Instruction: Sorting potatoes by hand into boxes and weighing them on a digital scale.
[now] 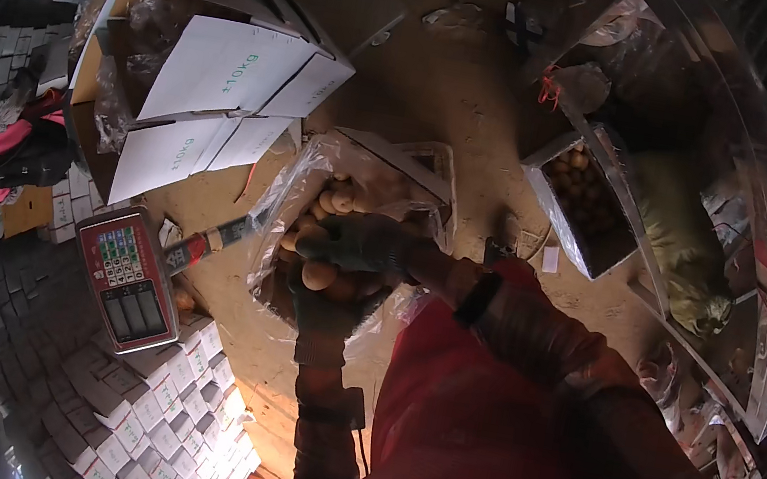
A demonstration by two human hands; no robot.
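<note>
A plastic-lined carton (256, 271) of round, pale-brown potatoes (340, 200) stands on the floor in front of me. Both my hands are inside it, in dark gloves. My left hand (333, 311) reaches in from the bottom of the view and cups a potato (318, 275) between thumb and fingers. Just above it, my right hand (364, 242) lies across the potatoes, its fingertips against another one. Its palm side is hidden, so its grip is unclear. Clear plastic film (295, 175) folds over the carton's rim.
A red digital scale display (127, 280) stands left on a pole. White cartons (221, 75) with plastic liners are stacked upper left. Another open carton (550, 199) of potatoes and a green sack (673, 235) lie right. Many boxes (149, 413) fill the lower left. A person in pink (8, 142) is far left.
</note>
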